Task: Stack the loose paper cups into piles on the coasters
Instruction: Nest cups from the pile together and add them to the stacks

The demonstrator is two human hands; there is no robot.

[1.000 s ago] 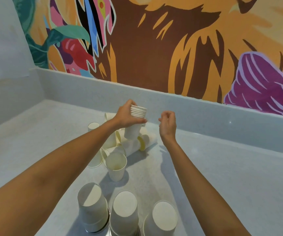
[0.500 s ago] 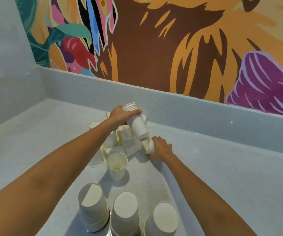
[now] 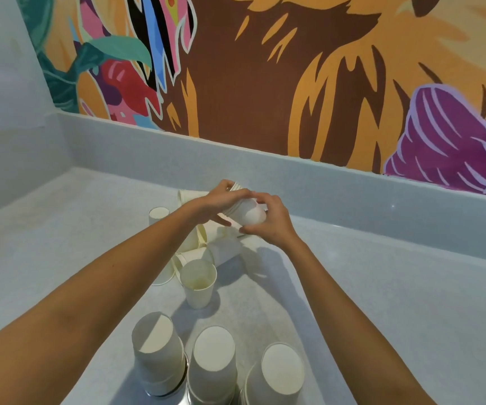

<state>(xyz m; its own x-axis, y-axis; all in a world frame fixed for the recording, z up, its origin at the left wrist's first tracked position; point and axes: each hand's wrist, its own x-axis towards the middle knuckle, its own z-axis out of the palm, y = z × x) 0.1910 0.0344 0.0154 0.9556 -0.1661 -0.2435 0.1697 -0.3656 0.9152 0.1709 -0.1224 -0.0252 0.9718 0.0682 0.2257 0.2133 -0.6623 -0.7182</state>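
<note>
Two bare arms — the left forearm [image 3: 104,290] and right forearm [image 3: 341,305] — slender, uncovered from frame edge to wrist; the left hand [image 3: 219,201] and right hand [image 3: 273,228] are bare too.

Before you, a painted mural [image 3: 265,68] fills the back wall: brown and orange, a purple flower at right, teal leaves and red at left. Pale grey upstand [image 3: 338,194] beneath it. Speckled grey tabletop [image 3: 411,302], soft shadows. Plain pale side wall [image 3: 2,83] on your left.

cups [image 3: 197,283]: matt white paper | counter [image 3: 382,302]: smooth speckled grey | wall [image 3: 265,68]: painted
</note>
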